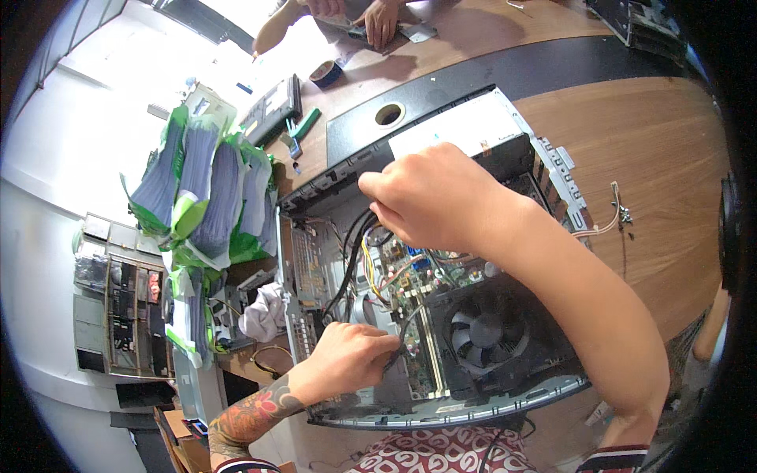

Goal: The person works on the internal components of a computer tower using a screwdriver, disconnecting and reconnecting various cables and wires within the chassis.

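An open desktop computer case [449, 413] lies on the table in front of me, its insides showing. My left hand [351, 355] is closed at the front left of the case, pinching a black cable [408, 322] that runs up beside the memory slots [430, 347]. Over the middle of the case my right hand [438, 193] is curled into a fist; whatever its fingers hold is hidden. Black and yellow wires [365, 251] loop just below it. A cooling fan [487, 335] sits right of the motherboard, under my right forearm.
Green-and-white wrapped stacks [206, 177] stand at the left, next to a crumpled grey cloth [264, 313]. Beyond the case lie a roll of tape [389, 115], green-handled pliers [303, 124] and a dark blue roll [326, 74]. Another person's hands [378, 22] work across the table. Loose wires [611, 219] lie at right.
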Demonstrator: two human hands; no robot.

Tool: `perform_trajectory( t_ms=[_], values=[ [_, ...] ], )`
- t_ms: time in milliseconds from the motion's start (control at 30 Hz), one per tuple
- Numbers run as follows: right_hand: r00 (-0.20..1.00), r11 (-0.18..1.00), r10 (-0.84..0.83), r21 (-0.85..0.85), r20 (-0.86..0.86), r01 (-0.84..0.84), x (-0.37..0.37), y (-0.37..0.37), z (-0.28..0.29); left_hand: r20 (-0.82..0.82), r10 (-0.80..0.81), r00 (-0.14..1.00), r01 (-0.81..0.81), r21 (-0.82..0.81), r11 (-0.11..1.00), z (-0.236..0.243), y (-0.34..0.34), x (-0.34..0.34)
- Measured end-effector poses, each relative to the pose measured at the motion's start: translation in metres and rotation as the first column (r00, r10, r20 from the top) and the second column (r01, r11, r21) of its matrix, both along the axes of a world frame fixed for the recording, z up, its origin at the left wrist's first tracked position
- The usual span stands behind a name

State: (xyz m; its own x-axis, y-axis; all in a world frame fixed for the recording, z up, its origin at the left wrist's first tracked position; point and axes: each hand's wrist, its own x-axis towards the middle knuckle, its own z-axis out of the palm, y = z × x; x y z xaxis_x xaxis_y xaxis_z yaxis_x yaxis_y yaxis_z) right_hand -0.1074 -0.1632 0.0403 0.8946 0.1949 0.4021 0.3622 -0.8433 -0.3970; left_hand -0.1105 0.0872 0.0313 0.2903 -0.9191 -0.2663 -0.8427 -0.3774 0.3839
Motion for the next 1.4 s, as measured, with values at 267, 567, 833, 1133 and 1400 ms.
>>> perform_trajectory(
  t_ms=[267, 567, 833, 1133, 1400],
  values=[
    [1.0, 1.0, 0.018, -0.025, 0.02, -0.017, 0.0, 0.001, 0.002, 0.013, 0.139, 0.99, -0.139, 0.157, 0.978, 0.004, 0.005, 0.004],
    [1.0, 0.998, 0.002, -0.058, 0.029, 0.0, 0.003, 0.001, 0.001, 0.266, 0.166, 0.949, -0.157, -0.058, 0.986, 0.044, 0.028, 0.036],
    [0.994, 1.0, 0.002, -0.029, 0.113, 0.001, 0.007, 0.002, -0.006, 0.132, -0.067, 0.989, 0.055, 0.093, 0.994, 0.022, 0.035, 0.04],
    [0.994, 1.0, -0.001, 0.019, 0.106, -0.001, 0.008, 0.003, -0.005, 0.249, 0.067, 0.966, -0.048, -0.082, 0.996, 0.047, 0.056, 0.052],
    [0.994, 1.0, -0.003, 0.019, 0.112, 0.001, 0.007, 0.0, -0.006, 0.57, -0.055, 0.82, -0.075, 0.203, 0.976, 0.039, 0.047, 0.046]
  ],
)
